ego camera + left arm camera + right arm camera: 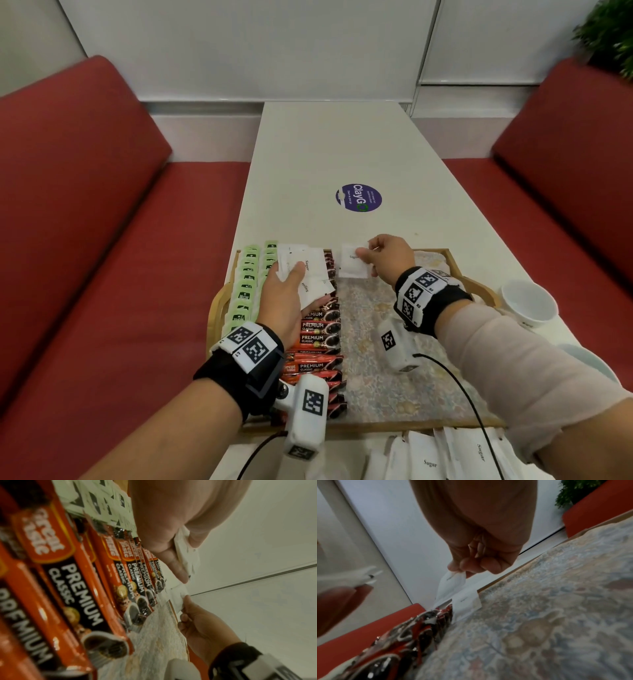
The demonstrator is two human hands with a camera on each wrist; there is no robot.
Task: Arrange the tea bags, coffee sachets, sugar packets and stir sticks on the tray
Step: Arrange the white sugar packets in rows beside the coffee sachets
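On the wooden tray (pixel 455 265), pale green tea bags (pixel 247 284) stand in rows at the far left, with red-and-black coffee sachets (pixel 320 337) beside them. Above the sachets the left hand (pixel 286 303), palm turned inward, grips a fan of white paper sugar packets (pixel 308 270), thumb on top. To the right, the right hand (pixel 387 258), wrist raised, pinches one white sugar packet (pixel 352 265) by its corner, hanging over the floral liner near the tray's far edge.

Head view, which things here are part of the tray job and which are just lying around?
Job:
tray
tea bags
coffee sachets
sugar packets in left hand
sugar packet in right hand
spare sugar packets

Lying about:
white cup
round sticker
plant
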